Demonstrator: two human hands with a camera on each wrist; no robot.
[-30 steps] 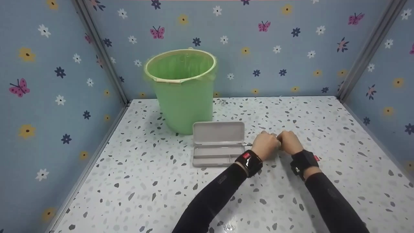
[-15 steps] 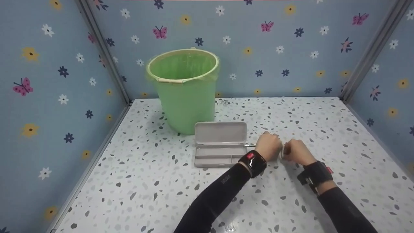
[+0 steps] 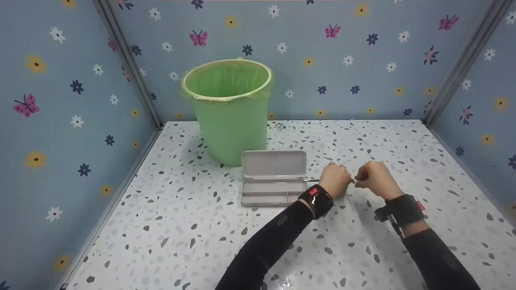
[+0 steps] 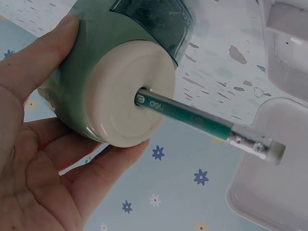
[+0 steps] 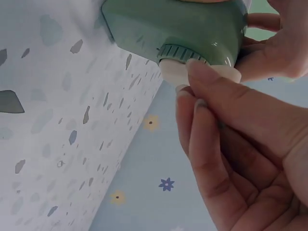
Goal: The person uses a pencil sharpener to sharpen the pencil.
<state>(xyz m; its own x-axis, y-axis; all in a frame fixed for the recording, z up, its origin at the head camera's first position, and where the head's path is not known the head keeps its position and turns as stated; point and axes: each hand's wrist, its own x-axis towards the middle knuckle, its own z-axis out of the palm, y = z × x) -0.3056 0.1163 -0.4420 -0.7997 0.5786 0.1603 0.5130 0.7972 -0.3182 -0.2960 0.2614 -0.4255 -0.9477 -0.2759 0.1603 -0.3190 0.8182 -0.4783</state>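
Note:
My left hand (image 3: 335,179) grips a green crank pencil sharpener (image 4: 86,62) from the side, thumb on one side and fingers on the other. A green pencil (image 4: 187,115) sticks out of the hole in the sharpener's round cream face, its eraser end pointing outward. On the opposite side, my right hand (image 3: 378,179) pinches the sharpener's cream crank handle (image 5: 174,72) between thumb and fingertips, beside a ribbed green ring. The fingers cover part of the handle. In the head view the left hand mostly hides the sharpener, and a bit of pencil shows left of it.
A grey pencil case (image 3: 274,164) lies open left of the hands, its lid folded back. Behind it stands a green lined bucket (image 3: 234,133). Flower-patterned walls (image 3: 306,72) enclose the speckled tabletop (image 3: 181,233) at the back and sides.
My right hand has swung round with the crank: first toward me and to the right, then up and away. The left hand keeps its hold on the sharpener almost in place.

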